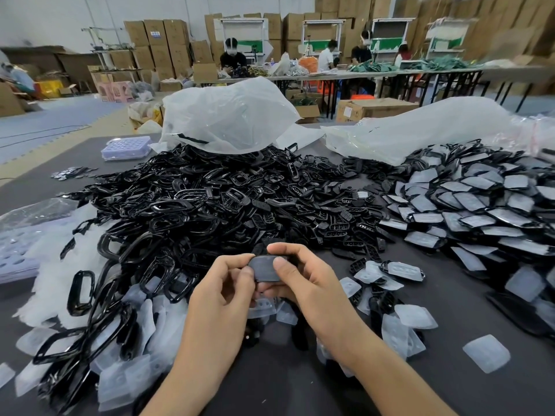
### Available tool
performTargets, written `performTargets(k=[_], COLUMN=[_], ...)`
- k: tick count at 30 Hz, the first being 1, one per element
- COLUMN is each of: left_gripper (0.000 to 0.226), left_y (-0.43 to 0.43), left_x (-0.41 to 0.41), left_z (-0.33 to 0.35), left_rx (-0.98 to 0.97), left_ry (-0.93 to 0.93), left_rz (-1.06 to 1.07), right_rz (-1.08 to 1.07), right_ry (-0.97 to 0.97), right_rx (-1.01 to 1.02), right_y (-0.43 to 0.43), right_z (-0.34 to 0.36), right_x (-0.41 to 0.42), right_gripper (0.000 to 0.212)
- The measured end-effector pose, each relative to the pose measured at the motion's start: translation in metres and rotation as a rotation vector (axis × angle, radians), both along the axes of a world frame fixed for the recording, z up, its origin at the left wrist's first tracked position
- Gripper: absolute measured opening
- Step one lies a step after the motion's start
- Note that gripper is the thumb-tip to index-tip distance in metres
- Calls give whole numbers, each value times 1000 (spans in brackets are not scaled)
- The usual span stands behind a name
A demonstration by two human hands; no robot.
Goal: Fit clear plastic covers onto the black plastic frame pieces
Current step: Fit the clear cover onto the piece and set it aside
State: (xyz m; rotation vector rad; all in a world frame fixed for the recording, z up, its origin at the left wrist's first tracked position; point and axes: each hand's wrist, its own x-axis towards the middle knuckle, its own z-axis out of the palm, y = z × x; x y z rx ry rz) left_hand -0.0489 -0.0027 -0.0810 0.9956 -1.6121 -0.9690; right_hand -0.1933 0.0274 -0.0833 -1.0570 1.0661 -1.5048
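Nearest the camera, both bare forearms reached out over a dark grey table (456, 307). The left hand (223, 291) and right hand (303, 283) met above its near edge and gripped one black frame piece (265, 267) between them. The left thumb and curled fingers pinched its left end. The right thumb pressed on its face and the right forefinger hooked over its top edge. The piece was a rounded oblong with a dull, smooth face turned up toward the camera, and its long axis ran roughly left to right. Whether a clear cover already sat on it could not be told.

Under and beside the wrists lay loose clear covers (486, 352), thin, frosted, soft-cornered rectangles, mixed with glossy black loops.

Behind the hands rose a broad heap of black frames (192, 199), shiny, hollow and tangled. To the right spread a separate pile of fitted pieces (468, 205), each black rim filled by a pale panel, overlapping like scales.

At the left edge lay a lavender tray (15, 250) with round pockets. What it held was unclear.

Further back a crumpled translucent plastic bag (228, 115) stood open over the black heap, and a second bag (420, 127) lay flat behind the fitted pile. Their contents could not be made out. A small lidded lavender box (126, 148) sat at the far left corner.

Beyond stood long tables with seated people (232, 57), and stacked cardboard cartons (162, 43) lined the wall.
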Motion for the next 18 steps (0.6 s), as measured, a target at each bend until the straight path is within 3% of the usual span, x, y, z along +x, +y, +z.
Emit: performTargets(k=[6, 18], left_gripper=[23, 25], left_y=[0, 3], left_x=[0, 2], left_z=[-2, -3], left_rx=[-31, -183], left_ry=[-7, -95], left_rz=[10, -42], right_rz=[14, 77], right_ry=[-170, -200], right_rx=[73, 114], right_y=[-4, -6], right_z=[1, 0], right_x=[1, -2], right_gripper=[22, 8])
